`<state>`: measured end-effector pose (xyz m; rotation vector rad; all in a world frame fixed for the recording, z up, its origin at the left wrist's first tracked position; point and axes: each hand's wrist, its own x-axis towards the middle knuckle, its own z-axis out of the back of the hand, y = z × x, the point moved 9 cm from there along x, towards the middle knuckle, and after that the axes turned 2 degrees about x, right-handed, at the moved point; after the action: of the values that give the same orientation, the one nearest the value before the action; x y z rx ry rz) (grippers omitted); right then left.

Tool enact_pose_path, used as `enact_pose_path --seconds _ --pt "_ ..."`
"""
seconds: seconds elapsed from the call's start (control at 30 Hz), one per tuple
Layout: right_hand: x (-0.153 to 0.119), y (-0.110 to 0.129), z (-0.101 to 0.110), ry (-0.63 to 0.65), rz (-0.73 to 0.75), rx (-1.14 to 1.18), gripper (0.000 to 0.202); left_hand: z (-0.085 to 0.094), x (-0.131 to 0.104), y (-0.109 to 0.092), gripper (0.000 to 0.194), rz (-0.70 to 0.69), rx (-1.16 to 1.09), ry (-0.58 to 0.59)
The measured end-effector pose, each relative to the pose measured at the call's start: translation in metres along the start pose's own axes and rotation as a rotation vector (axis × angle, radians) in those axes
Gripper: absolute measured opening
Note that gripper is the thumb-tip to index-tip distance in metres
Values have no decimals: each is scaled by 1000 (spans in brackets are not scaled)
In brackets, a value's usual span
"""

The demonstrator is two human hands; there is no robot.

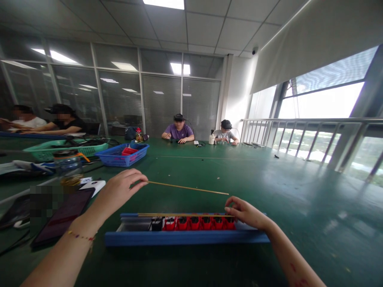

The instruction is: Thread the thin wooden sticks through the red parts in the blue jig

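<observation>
My left hand [127,184] pinches the left end of a thin wooden stick [188,187] between thumb and fingertips. The stick hangs above the table, its free end a little above my right hand [243,211]. That hand is loosely curled, thumb and forefinger apart, over the right part of a blue trough [185,239]. Under its fingers lie the right ends of more thin sticks [182,215] along the trough's far edge; whether it touches them I cannot tell. Inside the trough stands a row of red holders [194,224] with black parts, a black piece [156,224] at their left.
Left of the trough lie a dark tablet [62,217], a white device [95,186] and a glass jar [68,167]. Farther back stand a blue basket [122,156] and a green basket [44,150]. Co-workers sit at the table's far side and at the left.
</observation>
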<state>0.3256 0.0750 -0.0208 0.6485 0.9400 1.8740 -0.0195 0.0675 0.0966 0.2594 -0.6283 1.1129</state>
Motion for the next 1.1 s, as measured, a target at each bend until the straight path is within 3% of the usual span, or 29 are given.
enact_pose_path --seconds 0.17,0.3,0.53,0.67,0.9,1.1 --pt "1 -6 9 -93 28 -139 34 -51 14 14 29 85 -59 231" --pt "0 -2 15 -137 60 -325 38 -91 20 18 24 74 -93 345" --pt "-1 4 12 -89 102 -400 49 -148 19 22 21 95 -142 495" --pt "-1 1 11 -63 85 -364 49 -162 14 23 17 93 -151 518" --pt "-1 2 13 -75 75 -242 40 -169 7 23 18 67 -175 525" --pt "0 2 27 -243 64 -39 40 -173 6 24 20 54 -190 519"
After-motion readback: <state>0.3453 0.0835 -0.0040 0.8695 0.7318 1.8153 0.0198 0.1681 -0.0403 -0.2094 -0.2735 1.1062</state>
